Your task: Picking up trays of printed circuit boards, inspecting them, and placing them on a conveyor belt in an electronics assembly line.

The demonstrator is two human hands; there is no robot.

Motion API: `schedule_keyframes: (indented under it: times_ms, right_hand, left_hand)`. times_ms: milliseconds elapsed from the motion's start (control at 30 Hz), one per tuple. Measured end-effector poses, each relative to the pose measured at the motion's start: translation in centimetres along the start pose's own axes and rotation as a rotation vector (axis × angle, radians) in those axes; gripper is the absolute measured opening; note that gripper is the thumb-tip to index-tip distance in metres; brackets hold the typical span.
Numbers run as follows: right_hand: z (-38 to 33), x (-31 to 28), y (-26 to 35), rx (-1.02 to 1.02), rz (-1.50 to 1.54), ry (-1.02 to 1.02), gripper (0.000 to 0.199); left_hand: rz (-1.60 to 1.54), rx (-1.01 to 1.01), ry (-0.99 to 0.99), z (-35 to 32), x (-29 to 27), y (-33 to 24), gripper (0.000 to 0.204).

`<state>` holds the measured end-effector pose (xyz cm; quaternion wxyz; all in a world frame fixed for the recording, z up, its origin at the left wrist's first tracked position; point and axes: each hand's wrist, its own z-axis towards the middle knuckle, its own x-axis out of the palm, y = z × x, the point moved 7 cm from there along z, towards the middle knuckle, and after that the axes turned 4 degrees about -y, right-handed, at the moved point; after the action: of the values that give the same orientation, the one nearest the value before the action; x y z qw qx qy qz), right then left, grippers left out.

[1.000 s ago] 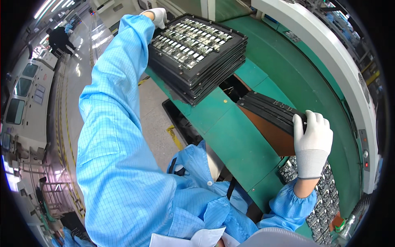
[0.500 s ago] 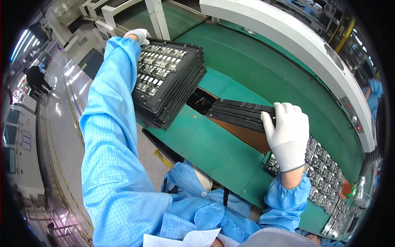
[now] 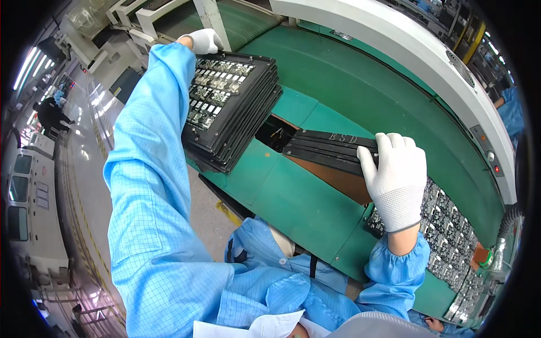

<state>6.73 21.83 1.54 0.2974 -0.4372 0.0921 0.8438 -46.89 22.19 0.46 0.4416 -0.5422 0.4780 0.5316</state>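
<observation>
In a white glove, my left hand [image 3: 205, 41] is curled at the far edge of the top black tray [image 3: 241, 104], its fingertips partly hidden. This tray carries rows of small circuit boards [image 3: 217, 84] and lies on a tilted stack of similar black trays [image 3: 248, 127]. Also gloved, my right hand [image 3: 398, 174] is closed around the right end of several stacked long black bars [image 3: 329, 147], thumb on the near side and fingers over the top. White lettering marks the upper bar. The bars lean above a brown panel [image 3: 332, 180].
A dark opening [image 3: 276, 135] lies in the green work surface [image 3: 253, 186] between trays and bars. Circuit board panels [image 3: 451, 236] cover the right end. A white curved machine housing [image 3: 394, 56] borders the far side. Another person's hand [image 3: 434, 324] shows at lower right.
My left hand has shifted slightly right and up along the top tray's far edge. My right hand keeps its hold on the bars. The view has moved a little.
</observation>
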Motion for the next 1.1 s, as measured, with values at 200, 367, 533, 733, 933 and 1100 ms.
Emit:
schedule_keyframes:
  times_ms: [200,367,533,733,933,1100]
  right_hand:
    - [0.5,0.0,0.4,0.016,0.087,-0.005,0.03]
    - [-0.2,-0.5,0.8,0.039,0.081,-0.065,0.032]
    - [-0.1,0.6,0.4,0.096,0.032,0.046,0.034]
    - [-0.3,1.0,-0.9,0.12,0.11,0.146,0.028]
    - [0.2,2.0,-0.4,0.083,0.032,0.241,0.019]
    - [-0.2,0.2,-0.2,0.063,0.025,0.045,0.027]
  left_hand:
    - [-0.061,0.22,-0.061,-2.9,0.0,-1.9,0.038]
    - [-0.033,-0.09,-0.112,-3.1,-0.6,0.7,0.032]
    - [0.27,-0.098,-0.118,-0.3,0.6,0.5,0.026]
    - [-0.316,0.218,-0.037,1.3,1.7,-3.8,0.043]
    - [-0.269,0.066,-0.042,1.2,1.4,-4.0,0.046]
    - [-0.281,0.195,-0.101,-1.1,-1.6,-14.4,0.039]
